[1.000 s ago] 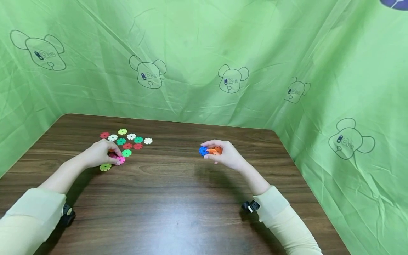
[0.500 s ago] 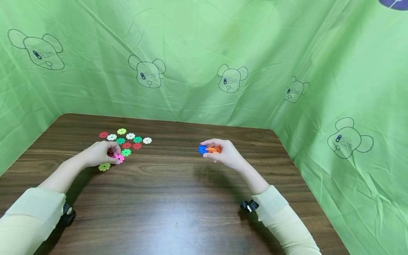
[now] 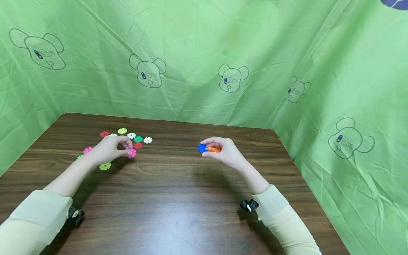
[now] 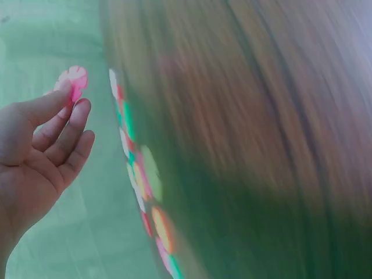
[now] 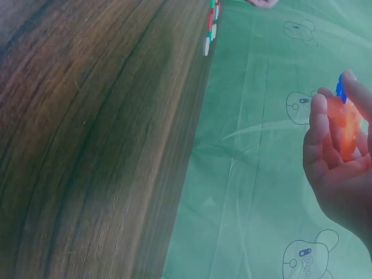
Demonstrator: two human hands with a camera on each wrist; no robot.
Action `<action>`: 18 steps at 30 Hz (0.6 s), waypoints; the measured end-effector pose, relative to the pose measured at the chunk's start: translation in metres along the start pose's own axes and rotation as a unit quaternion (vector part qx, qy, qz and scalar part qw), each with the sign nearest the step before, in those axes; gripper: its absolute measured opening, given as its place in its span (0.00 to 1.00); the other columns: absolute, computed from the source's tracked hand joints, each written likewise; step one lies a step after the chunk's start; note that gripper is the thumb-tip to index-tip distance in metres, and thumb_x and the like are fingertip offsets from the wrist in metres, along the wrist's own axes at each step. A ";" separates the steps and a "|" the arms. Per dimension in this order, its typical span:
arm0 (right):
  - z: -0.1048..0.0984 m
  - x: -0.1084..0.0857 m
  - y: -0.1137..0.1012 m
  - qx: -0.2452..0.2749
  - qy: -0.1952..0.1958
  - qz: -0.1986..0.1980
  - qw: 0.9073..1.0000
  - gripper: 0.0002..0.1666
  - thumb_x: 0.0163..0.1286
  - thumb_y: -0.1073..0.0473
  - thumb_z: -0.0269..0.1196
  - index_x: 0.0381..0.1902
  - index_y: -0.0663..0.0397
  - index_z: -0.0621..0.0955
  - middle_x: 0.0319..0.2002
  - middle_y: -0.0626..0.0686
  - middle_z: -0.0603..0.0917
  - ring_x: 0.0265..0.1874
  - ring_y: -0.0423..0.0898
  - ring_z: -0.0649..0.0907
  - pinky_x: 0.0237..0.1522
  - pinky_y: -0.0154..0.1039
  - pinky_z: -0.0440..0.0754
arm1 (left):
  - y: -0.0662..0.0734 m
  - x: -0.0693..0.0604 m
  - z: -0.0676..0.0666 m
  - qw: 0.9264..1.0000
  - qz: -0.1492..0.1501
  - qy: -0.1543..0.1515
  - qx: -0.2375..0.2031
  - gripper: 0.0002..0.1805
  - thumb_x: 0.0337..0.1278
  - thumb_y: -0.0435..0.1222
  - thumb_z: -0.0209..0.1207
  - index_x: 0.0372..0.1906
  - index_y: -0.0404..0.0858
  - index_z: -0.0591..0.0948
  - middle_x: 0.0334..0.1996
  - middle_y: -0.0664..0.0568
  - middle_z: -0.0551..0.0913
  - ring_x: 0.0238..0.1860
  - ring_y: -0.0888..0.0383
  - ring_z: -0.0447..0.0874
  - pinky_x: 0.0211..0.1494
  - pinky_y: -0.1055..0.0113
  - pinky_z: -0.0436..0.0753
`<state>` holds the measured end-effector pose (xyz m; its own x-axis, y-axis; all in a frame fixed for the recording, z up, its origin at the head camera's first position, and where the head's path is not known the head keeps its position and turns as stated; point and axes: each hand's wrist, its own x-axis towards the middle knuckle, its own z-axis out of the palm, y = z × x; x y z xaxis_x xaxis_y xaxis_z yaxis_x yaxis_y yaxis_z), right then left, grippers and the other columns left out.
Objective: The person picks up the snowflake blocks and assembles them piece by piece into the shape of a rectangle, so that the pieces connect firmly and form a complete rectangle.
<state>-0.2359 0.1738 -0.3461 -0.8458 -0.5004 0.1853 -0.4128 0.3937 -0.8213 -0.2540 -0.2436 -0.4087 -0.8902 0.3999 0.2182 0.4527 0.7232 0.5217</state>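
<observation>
Between thumb and fingers, my left hand (image 3: 109, 150) pinches a pink notched plastic disc (image 3: 131, 153), raised off the table as the left wrist view shows. Loose discs lie around and beneath that hand, among them a yellow-green disc (image 3: 105, 166), another pink disc (image 3: 88, 150) and a red disc (image 3: 137, 145); the hand hides some of them. Over to the right, my right hand (image 3: 227, 152) holds a blue disc (image 3: 202, 148) together with orange discs (image 3: 213, 149), which look joined. In the right wrist view the orange piece (image 5: 347, 125) sits within the curled fingers, the blue one at the fingertips.
Further discs lie at the back left of the wooden table (image 3: 172, 198), including a white disc (image 3: 148, 140), a green disc (image 3: 138, 139) and a yellow disc (image 3: 122, 131). A green curtain (image 3: 191, 99) with printed bear outlines encloses the back and sides.
My left hand has lifted the pink disc off the table and moved right and slightly away, uncovering another pink disc on its left. The right hand keeps its hold, nearly still.
</observation>
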 end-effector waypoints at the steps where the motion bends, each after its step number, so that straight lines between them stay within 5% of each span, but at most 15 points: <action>1: 0.000 -0.001 -0.005 -0.002 0.001 0.001 1.000 0.21 0.56 0.59 0.71 0.49 0.51 0.82 0.36 0.51 0.87 0.35 0.42 0.84 0.34 0.34 0.80 | 0.006 0.001 0.001 1.000 0.006 0.007 -0.003 0.08 0.48 0.32 0.68 0.30 0.46 0.80 0.25 0.60 0.81 0.30 0.63 0.78 0.35 0.68 0.77; 7: 0.002 -0.009 -0.031 -0.023 0.008 0.007 1.000 0.21 0.56 0.61 0.71 0.49 0.56 0.82 0.38 0.53 0.86 0.36 0.42 0.83 0.36 0.34 0.81 | 0.039 0.005 0.002 0.999 0.024 0.035 -0.016 0.06 0.51 0.32 0.67 0.31 0.48 0.82 0.26 0.61 0.82 0.30 0.64 0.78 0.34 0.69 0.77; 18: 0.007 -0.010 -0.042 -0.029 0.018 -0.016 0.999 0.21 0.55 0.62 0.71 0.48 0.58 0.82 0.43 0.54 0.85 0.40 0.41 0.82 0.41 0.32 0.81 | 0.101 0.011 0.011 0.993 0.053 0.094 -0.053 0.05 0.52 0.36 0.67 0.32 0.49 0.82 0.26 0.63 0.83 0.26 0.66 0.79 0.30 0.72 0.79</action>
<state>-0.2080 0.1564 -0.3169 -0.8426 -0.4863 0.2315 -0.4583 0.4217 -0.7824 -0.2174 -0.1601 -0.3632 -0.8363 0.3517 0.4206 0.5452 0.6152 0.5695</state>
